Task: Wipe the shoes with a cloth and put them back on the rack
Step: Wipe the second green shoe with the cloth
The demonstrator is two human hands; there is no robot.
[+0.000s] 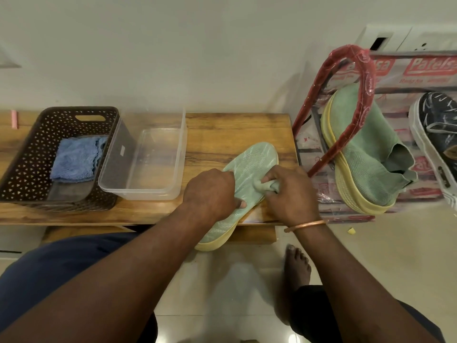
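A pale green knit shoe with a yellow sole lies on the wooden bench, its heel hanging over the front edge. My left hand grips its left side. My right hand holds a bunched green cloth against the shoe's upper. The matching green shoe rests tilted on the rack at the right, beside a dark patterned shoe.
A brown perforated basket at the left holds a folded blue cloth. An empty clear plastic tub stands beside it. A red-handled clear plastic bag wraps the rack. My bare foot rests on the tiled floor below.
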